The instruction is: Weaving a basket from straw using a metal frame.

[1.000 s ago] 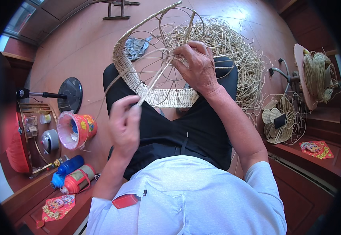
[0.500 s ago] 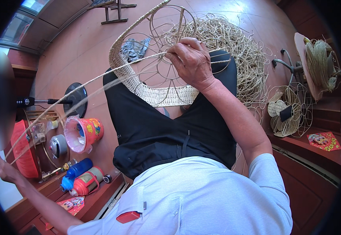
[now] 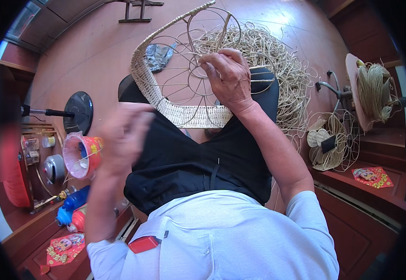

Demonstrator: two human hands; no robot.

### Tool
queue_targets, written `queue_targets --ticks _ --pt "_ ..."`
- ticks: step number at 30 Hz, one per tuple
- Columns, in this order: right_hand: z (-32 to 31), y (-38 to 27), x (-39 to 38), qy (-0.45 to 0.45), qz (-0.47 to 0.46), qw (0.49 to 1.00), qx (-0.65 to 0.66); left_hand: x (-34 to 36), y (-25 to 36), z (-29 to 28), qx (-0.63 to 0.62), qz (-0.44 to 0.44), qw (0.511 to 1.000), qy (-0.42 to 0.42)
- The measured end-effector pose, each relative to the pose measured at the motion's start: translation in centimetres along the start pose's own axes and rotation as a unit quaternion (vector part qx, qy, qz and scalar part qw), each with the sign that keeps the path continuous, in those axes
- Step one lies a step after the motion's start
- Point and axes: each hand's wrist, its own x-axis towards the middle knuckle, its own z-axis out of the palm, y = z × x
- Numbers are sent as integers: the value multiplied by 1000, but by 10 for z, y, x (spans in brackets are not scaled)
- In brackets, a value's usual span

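Across my thighs rests a round wire frame (image 3: 203, 96) with petal-like loops, a band of pale woven cord (image 3: 198, 116) covering its near and left sides. My right hand (image 3: 228, 77) is closed at the frame's centre, its fingertips pinching the wire there; whether a cord end is also under them is hidden. To the left of the frame, above my left thigh, my left hand (image 3: 127, 133) is smeared by motion, so its fingers and anything in them cannot be made out.
Behind the frame spreads a heap of loose cord (image 3: 277, 74). A cord spool (image 3: 374, 88) and a wire-and-cord piece (image 3: 331, 144) are at right. On the left stand a black round base (image 3: 78, 113), a lined red bin (image 3: 93, 154) and bottles (image 3: 76, 198). A grey crumpled bag (image 3: 158, 57) lies beyond.
My left hand has swung from the far left inward to beside the frame. The cord stretched taut between my hands no longer shows. My right hand keeps its hold.
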Motion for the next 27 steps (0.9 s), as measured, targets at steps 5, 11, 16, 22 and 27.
queue_targets --ticks 5,11,16,22,27 --pt "-3 8 -2 -20 -20 1000 5 16 9 130 -279 -129 951 -26" --pt "-7 2 -3 -54 -33 997 -45 42 12 157 -395 -172 902 -33" --pt "-11 -3 -2 -60 -22 996 -62 56 5 176 -529 -182 828 -20" --pt "-16 -4 0 -87 11 995 -41 60 5 186 -648 -199 735 -37" --pt "-21 -14 5 -97 26 994 -37 68 14 194 -797 -215 563 34"
